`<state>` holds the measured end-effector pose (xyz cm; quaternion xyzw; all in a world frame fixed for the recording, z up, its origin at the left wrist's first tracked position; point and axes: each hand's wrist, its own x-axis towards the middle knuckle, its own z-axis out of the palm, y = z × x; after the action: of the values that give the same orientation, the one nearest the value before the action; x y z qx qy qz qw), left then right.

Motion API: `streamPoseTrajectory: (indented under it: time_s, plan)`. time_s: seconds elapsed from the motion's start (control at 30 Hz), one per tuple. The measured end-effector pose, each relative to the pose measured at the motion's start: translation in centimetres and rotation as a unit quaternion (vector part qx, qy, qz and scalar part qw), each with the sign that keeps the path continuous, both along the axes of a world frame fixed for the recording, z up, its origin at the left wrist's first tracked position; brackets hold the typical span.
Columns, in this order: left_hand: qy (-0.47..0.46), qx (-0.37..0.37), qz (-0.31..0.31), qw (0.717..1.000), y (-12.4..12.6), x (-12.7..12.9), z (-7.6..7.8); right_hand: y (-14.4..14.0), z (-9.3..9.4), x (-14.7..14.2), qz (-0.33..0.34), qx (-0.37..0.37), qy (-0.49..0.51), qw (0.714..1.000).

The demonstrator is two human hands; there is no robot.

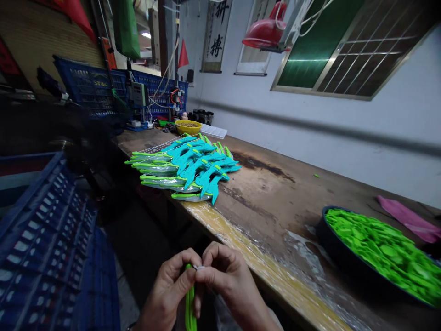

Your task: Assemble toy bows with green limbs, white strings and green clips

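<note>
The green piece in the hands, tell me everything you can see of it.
The green piece is a narrow, bright green strip, plastic by its look, held upright below the bench edge. The left hand grips its top; the right hand pinches a small silvery bit there. Its lower end runs out of view.

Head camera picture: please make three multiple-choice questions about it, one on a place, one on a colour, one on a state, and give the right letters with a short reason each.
1. Where does the dark tray of small green pieces stand?
A. on the floor
B. on the wooden bench, to the right
C. inside the blue crate

2. What colour is the bowl at the far end of the bench?
A. yellow
B. white
C. black

3. How is the green part held?
A. lying loose on the bench
B. by one hand only
C. between the left hand and right hand

Answers: 1 B, the tray rests on the bench top at right. 2 A, its rim is yellow. 3 C, both hands pinch its top end.
</note>
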<state>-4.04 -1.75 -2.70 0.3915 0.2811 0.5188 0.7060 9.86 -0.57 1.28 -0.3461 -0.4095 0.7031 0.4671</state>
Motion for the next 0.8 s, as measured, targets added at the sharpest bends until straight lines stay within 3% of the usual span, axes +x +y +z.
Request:
streamPoseTrajectory:
  time_s: [0.13,0.3,0.47,0.6,0.73,0.8]
  plan:
    - [-0.011,-0.034,0.008,0.999,-0.2,0.3,0.1,-0.4,-0.1,0.5,-0.053,0.095,-0.102,0.989]
    - [0.049,-0.057,0.027,0.997,-0.5,0.5,0.5,-1.1,0.4,1.4,-0.069,0.307,-0.266,0.911]
    - [-0.012,-0.073,-0.028,0.997,-0.1,0.2,-0.1,-1.5,0.0,1.2,-0.075,0.396,-0.272,0.874]
    - [-0.008,-0.086,-0.003,0.996,-0.2,0.4,0.1,-1.9,0.4,1.1,-0.086,0.384,-0.317,0.863]
    - [0.100,-0.044,0.043,0.993,-0.5,0.3,0.4,-1.8,0.6,1.2,-0.058,0.217,-0.278,0.934]
    - [0.138,-0.005,0.038,0.990,-0.6,0.2,0.5,-1.6,0.3,1.2,-0.065,0.157,-0.250,0.953]
